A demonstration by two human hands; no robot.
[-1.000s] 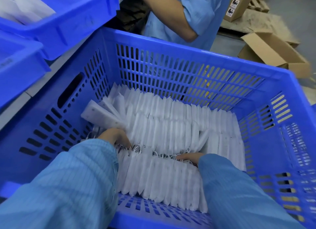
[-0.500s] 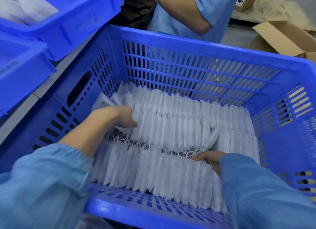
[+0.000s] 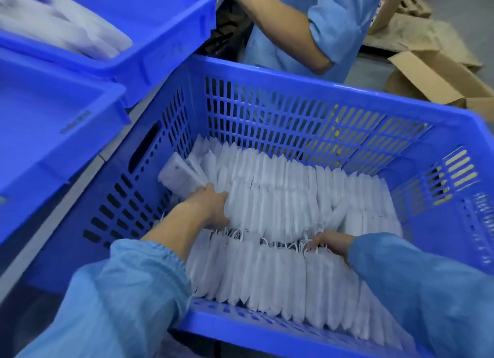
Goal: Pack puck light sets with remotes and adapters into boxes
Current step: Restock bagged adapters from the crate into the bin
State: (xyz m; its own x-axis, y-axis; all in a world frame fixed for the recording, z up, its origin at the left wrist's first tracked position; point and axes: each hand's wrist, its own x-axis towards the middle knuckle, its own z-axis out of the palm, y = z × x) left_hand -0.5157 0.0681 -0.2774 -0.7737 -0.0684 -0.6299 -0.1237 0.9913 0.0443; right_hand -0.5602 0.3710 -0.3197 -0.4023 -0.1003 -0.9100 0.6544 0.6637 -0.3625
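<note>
A big blue slotted crate (image 3: 307, 90) holds rows of white foam-wrapped adapters (image 3: 288, 197) standing on edge, with white cords showing between the rows. My left hand (image 3: 211, 208) reaches into the left end of the far row, its fingers curled into the wrapped pieces. One wrapped piece (image 3: 177, 175) leans against the crate's left wall just above that hand. My right hand (image 3: 330, 244) lies on the near row at the right, fingers dug in among the cords and packets. Both fingertips are partly hidden by the packets.
Two blue bins stand at the left: the far bin (image 3: 149, 36) holds white bags, the near bin (image 3: 53, 122) shows a bare floor. Another person in a blue coat (image 3: 320, 23) stands behind the crate. Open cardboard boxes (image 3: 433, 79) lie on the floor at the right.
My left hand has moved from the near row up and forward to the left end of the far row. My right hand has stayed on the near row. The view shifted slightly.
</note>
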